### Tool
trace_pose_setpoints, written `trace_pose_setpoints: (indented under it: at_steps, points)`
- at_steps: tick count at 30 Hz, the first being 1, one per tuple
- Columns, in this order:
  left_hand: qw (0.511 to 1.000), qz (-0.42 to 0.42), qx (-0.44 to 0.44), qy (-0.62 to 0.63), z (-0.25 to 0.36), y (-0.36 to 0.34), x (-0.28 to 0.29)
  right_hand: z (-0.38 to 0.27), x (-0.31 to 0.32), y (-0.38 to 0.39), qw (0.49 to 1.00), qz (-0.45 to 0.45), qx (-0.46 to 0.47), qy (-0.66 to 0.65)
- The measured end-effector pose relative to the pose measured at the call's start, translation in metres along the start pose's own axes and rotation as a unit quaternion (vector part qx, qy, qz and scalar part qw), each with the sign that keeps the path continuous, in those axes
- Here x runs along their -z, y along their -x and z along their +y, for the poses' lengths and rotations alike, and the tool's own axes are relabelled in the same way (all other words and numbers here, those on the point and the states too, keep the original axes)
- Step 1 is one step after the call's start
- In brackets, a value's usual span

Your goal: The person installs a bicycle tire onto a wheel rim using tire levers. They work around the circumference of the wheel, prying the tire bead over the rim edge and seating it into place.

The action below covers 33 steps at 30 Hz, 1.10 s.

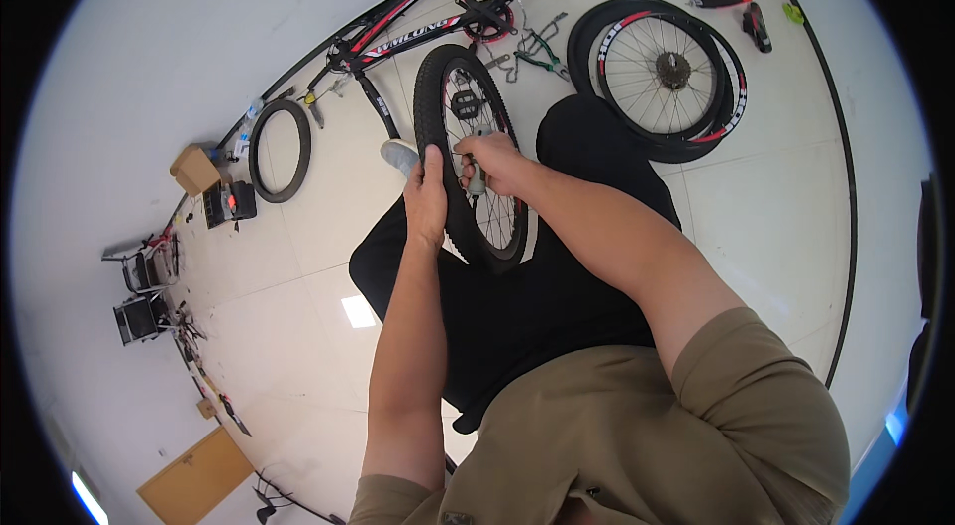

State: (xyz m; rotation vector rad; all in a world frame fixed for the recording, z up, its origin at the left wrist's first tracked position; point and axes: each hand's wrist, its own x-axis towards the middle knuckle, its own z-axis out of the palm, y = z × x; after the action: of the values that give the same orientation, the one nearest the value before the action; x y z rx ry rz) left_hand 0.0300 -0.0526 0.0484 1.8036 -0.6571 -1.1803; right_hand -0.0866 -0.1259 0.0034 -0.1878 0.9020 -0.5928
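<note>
A bicycle wheel [432, 92] with a black knobby tyre stands upright between my bent legs. My left hand [428, 202] grips the tyre's left side, thumb against the tread. On the spoke side, my right hand [497, 164] is closed around a light grey hand-held tool [478, 179] with a dark tip that points down by the rim. My fingers cover part of the tool, so its exact kind does not show. A black pedal [465, 104] is seen among the spokes.
Ahead lies a black and red bicycle frame [413, 35] along the wall. A second wheel [672, 70] rests over a loose tyre at right, near green-handled pliers [540, 60]. Further left are another tyre [257, 152], an open cardboard box [194, 170] and a black toolbox [221, 204].
</note>
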Motion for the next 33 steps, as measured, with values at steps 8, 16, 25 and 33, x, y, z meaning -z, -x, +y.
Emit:
trace_pose_setpoints:
  at_steps: [8,16,25,33]
  points:
    - [0.998,0.068,-0.002,-0.017,0.002,-0.004,0.001,0.007,-0.004,-0.002,1.000,-0.009,-0.015,0.006]
    - [0.990,0.108,0.059,0.070,-0.011,-0.001,0.030,0.023,-0.009,-0.010,0.999,-0.018,-0.044,-0.002]
    - [0.964,0.113,0.139,0.194,-0.030,0.003,0.051,0.024,-0.009,-0.010,0.977,0.126,-0.036,0.165]
    - [0.959,0.120,0.161,0.200,-0.039,-0.008,0.059,0.034,0.029,-0.030,0.930,0.120,-0.012,0.347]
